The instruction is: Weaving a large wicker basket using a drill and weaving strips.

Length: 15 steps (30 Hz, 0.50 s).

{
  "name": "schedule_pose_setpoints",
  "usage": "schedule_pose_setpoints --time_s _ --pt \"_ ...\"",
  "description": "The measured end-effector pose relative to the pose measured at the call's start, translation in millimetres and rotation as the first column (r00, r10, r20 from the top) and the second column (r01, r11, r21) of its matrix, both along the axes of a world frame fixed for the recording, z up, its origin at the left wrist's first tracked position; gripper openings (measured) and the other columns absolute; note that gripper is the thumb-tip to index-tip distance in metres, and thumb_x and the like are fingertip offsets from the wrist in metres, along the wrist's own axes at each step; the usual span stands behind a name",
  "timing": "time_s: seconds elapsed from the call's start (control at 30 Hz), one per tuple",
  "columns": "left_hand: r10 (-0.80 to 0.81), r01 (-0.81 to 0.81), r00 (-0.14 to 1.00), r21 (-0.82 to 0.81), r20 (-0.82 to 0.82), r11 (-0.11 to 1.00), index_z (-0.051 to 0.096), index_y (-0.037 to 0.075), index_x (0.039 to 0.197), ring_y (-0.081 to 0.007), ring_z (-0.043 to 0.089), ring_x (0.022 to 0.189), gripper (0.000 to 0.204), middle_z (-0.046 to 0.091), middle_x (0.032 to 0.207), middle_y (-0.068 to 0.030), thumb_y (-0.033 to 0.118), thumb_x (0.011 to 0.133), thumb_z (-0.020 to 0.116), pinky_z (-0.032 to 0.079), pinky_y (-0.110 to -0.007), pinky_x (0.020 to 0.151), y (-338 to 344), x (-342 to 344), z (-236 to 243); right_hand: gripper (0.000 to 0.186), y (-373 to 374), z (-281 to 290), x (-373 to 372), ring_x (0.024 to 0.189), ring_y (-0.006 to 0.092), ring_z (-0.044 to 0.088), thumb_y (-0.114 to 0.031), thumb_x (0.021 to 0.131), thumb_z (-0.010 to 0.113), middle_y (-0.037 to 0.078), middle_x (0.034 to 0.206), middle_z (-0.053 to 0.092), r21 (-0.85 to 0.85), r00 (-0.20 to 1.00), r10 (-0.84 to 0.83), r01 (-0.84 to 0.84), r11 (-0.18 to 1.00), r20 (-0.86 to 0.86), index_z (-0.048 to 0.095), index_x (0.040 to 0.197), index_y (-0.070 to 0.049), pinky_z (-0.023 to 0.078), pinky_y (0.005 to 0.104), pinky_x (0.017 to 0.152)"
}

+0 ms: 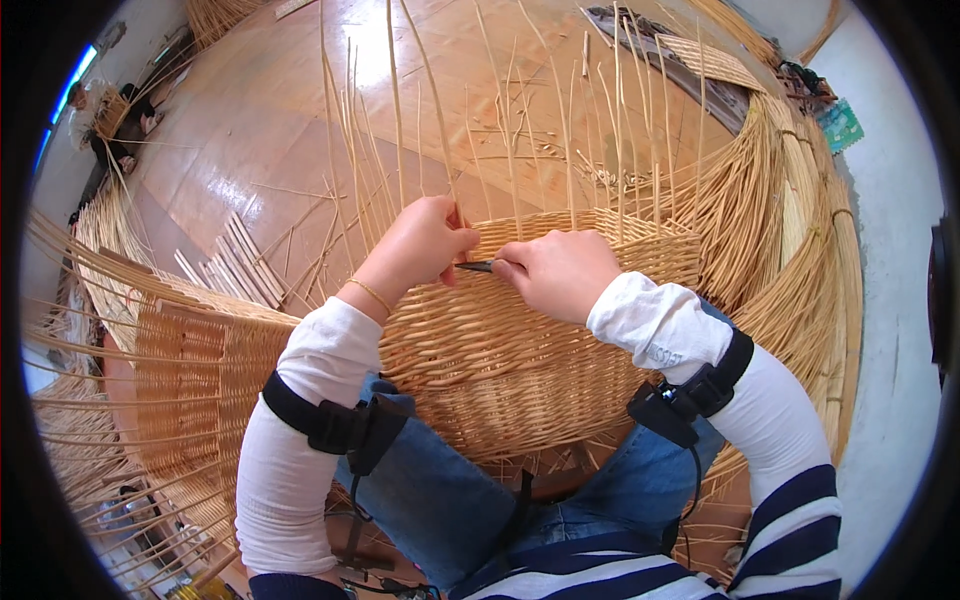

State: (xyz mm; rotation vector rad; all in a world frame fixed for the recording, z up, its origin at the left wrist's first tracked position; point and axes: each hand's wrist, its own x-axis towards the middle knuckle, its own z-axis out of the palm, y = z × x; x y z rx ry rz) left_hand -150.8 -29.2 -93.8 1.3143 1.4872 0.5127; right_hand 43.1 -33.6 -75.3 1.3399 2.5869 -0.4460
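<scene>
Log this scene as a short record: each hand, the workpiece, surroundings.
Left hand: at the upper part of the wicker basket
Right hand: holds a dark pointed tool, tip toward the left hand
Workpiece: wicker basket, upright rods rising above it
Left side: second basket, pale slats
Right side: bundled rods
Background: another person, upper left

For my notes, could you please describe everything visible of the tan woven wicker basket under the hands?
The tan woven wicker basket looks made of slim rods, coarser above, finer below. Tall bare tan stakes rise from its unfinished rim. It sits by blue denim trouser legs, one side facing the person. The bare left hand and bare right hand, holding a dark pointed tool, are at that side's rim.
</scene>
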Motion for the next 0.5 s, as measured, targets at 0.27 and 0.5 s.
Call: schedule_pose_setpoints --time_s 0.27,0.5 --pt "0.006 0.057 0.988 0.396 -0.157 0.917 0.06 -0.005 0.087 -0.0344 0.063 0.06 0.02 0.066 0.076 -0.0201 0.014 0.087 0.063 0.05 -0.041 0.057 -19 3 -14 0.037 7 -4 -2 0.086 0.0315 0.068 -0.043 0.097 0.045 0.011 0.089 0.071 -0.048 0.999 -0.037 0.038 0.998 0.024 0.071 0.102 -0.017 0.052 0.0468 0.074" --pt "0.037 -0.03 0.999 0.282 -0.021 0.959 0.061 -0.006 0.093 -0.0125 0.058 0.049 0.023 0.068 0.075 -0.0106 0.017 0.094 0.061 0.047 -0.026 0.045 -31 -5 -1 0.037 13 12 4 0.086 0.0321 0.068 -0.046 0.097 0.044 0.011 0.09 0.072 -0.082 0.997 0.064 -0.066 0.994 -0.035 0.07 0.112 -0.023 0.053 0.0469 0.075"
